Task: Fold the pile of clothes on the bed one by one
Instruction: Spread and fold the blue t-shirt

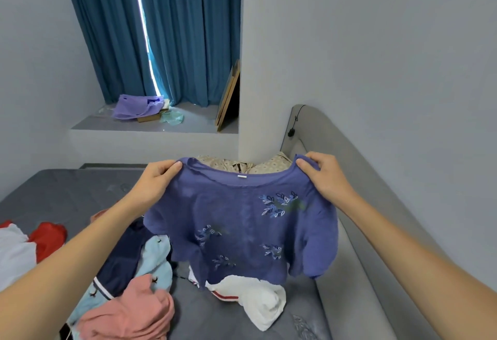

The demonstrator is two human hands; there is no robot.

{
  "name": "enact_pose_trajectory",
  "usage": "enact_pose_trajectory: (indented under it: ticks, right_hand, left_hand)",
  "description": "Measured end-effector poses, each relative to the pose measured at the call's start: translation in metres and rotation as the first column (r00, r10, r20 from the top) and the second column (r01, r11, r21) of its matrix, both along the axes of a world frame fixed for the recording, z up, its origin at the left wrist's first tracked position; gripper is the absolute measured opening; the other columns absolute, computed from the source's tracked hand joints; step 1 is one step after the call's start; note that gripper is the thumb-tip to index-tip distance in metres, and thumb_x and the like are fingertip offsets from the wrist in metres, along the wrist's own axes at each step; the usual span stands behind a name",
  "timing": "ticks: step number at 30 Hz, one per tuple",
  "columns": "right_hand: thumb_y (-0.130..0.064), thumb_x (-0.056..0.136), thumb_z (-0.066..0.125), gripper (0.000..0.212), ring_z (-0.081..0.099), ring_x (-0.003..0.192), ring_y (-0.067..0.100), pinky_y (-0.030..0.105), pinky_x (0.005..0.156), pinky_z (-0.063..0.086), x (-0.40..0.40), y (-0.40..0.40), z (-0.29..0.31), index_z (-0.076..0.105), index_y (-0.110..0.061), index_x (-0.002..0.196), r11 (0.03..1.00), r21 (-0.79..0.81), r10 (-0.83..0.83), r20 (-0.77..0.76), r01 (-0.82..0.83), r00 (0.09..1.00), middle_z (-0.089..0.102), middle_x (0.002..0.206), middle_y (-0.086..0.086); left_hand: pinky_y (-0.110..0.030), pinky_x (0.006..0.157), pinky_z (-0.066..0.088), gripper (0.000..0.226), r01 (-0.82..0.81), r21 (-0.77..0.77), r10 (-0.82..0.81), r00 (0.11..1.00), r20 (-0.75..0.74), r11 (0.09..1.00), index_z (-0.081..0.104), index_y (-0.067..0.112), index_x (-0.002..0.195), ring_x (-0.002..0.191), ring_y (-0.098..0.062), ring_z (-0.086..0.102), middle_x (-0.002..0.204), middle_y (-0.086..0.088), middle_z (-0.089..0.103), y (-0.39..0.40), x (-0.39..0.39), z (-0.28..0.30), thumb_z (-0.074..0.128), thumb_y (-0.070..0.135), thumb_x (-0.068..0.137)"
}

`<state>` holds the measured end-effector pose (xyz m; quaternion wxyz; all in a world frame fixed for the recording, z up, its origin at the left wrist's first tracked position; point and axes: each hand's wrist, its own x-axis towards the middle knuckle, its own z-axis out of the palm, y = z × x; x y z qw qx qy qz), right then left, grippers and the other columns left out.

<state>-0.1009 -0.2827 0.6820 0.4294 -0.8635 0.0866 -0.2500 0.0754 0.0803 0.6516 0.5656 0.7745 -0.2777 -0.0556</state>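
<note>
A blue-purple top with embroidered leaves [242,226] hangs spread out in the air above the bed, neckline up. My left hand [157,181] pinches its left shoulder and my right hand [321,175] pinches its right shoulder. Below it on the grey mattress [80,191] lies the pile: a pink garment [131,310], a light blue one [156,256], a navy one with striped trim [121,264] and a white one with a red stripe [258,299]. The top's hem hides part of the pile.
White [13,253] and red [48,237] clothes lie at the left edge. A grey padded headboard [336,151] runs along the right. Patterned beige pillows [271,163] sit behind the top. A window ledge with a purple bag [134,105] and blue curtains [188,30] lies beyond.
</note>
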Motion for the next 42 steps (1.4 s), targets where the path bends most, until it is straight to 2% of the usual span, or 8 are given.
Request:
enact_pose_trajectory:
  ticks: [7, 13, 16, 23, 27, 32, 37, 42]
  right_hand:
    - [-0.024, 0.101, 0.066, 0.026, 0.051, 0.068, 0.013, 0.033, 0.068, 0.042, -0.018, -0.020, -0.022, 0.062, -0.008, 0.081, 0.998, -0.051, 0.030, -0.035, -0.032, 0.999, 0.062, 0.076, 0.010]
    - [-0.015, 0.091, 0.070, 0.006, 0.064, 0.084, 0.024, 0.040, 0.078, 0.051, -0.061, -0.012, -0.050, 0.067, -0.016, 0.087, 0.982, -0.151, 0.089, -0.158, -0.114, 0.983, 0.069, 0.084, 0.003]
    - [-0.020, 0.095, 0.067, 0.023, 0.051, 0.068, 0.021, 0.039, 0.068, 0.043, -0.086, 0.003, -0.056, 0.060, -0.005, 0.079, 0.988, -0.128, 0.067, -0.177, -0.091, 0.982, 0.059, 0.073, 0.012]
    - [-0.014, 0.104, 0.060, 0.051, 0.037, 0.058, 0.003, 0.022, 0.059, 0.032, -0.181, 0.081, -0.046, 0.053, -0.043, 0.062, 0.990, -0.138, -0.019, -0.011, 0.017, 1.000, 0.044, 0.057, -0.014]
    - [-0.019, 0.106, 0.057, 0.036, 0.034, 0.062, 0.010, 0.032, 0.062, 0.031, -0.242, 0.130, -0.059, 0.049, -0.015, 0.072, 0.987, -0.140, -0.085, -0.014, 0.082, 0.996, 0.040, 0.063, 0.007]
    - [-0.025, 0.106, 0.057, 0.039, 0.032, 0.061, 0.011, 0.032, 0.060, 0.030, -0.297, 0.169, -0.073, 0.048, -0.005, 0.074, 0.986, -0.127, -0.112, -0.028, 0.107, 0.993, 0.035, 0.063, -0.001]
    - [-0.039, 0.103, 0.054, 0.046, 0.033, 0.063, 0.012, 0.036, 0.061, 0.031, -0.310, 0.175, -0.086, 0.047, -0.002, 0.076, 0.981, -0.154, -0.125, -0.053, 0.116, 0.991, 0.036, 0.065, 0.003]
    - [-0.029, 0.105, 0.057, 0.044, 0.032, 0.061, 0.012, 0.037, 0.060, 0.029, -0.283, 0.159, -0.119, 0.043, -0.004, 0.072, 0.984, -0.138, -0.132, -0.109, 0.116, 0.985, 0.034, 0.063, -0.002]
  left_hand:
    - [-0.020, 0.056, 0.031, 0.040, -0.003, 0.224, -0.015, 0.997, 0.079, 0.975, 0.056, 0.024, 0.060, 0.058, -0.005, 0.036, 0.058, 0.013, 0.042, -0.004, -0.040, -0.002, 0.076, 0.027, 0.094]
    - [-0.021, 0.057, 0.034, 0.034, 0.026, 0.285, -0.062, 0.991, 0.117, 0.958, 0.055, 0.018, 0.067, 0.061, -0.006, 0.039, 0.061, 0.010, 0.045, 0.021, -0.080, -0.026, 0.074, 0.023, 0.096]
    - [-0.026, 0.057, 0.031, 0.039, 0.004, 0.269, -0.043, 0.990, 0.138, 0.963, 0.050, 0.013, 0.066, 0.061, -0.008, 0.037, 0.061, 0.010, 0.041, 0.037, -0.104, -0.031, 0.067, 0.020, 0.101]
    - [-0.013, 0.060, 0.041, 0.037, 0.056, 0.192, -0.082, 0.988, 0.130, 0.980, 0.070, 0.030, 0.074, 0.062, 0.003, 0.053, 0.064, 0.018, 0.062, 0.098, -0.184, -0.025, 0.060, 0.010, 0.104]
    - [-0.018, 0.063, 0.046, 0.033, 0.133, 0.181, -0.154, 0.983, 0.105, 0.974, 0.074, 0.032, 0.077, 0.065, 0.001, 0.059, 0.069, 0.013, 0.068, 0.146, -0.233, -0.029, 0.061, 0.019, 0.105]
    - [-0.033, 0.066, 0.039, 0.045, 0.172, 0.154, -0.176, 0.984, 0.013, 0.973, 0.068, 0.009, 0.079, 0.070, -0.014, 0.051, 0.075, -0.020, 0.061, 0.191, -0.275, -0.041, 0.063, 0.051, 0.094]
    - [-0.010, 0.065, 0.045, 0.033, 0.189, 0.139, -0.184, 0.982, -0.048, 0.972, 0.076, 0.042, 0.074, 0.068, 0.006, 0.060, 0.072, 0.019, 0.069, 0.192, -0.292, -0.048, 0.059, 0.028, 0.099]
    - [-0.035, 0.076, 0.047, 0.026, 0.151, 0.154, -0.137, 0.986, -0.098, 0.977, 0.076, 0.011, 0.094, 0.080, -0.015, 0.061, 0.094, -0.023, 0.071, 0.173, -0.259, -0.084, 0.062, 0.031, 0.104]
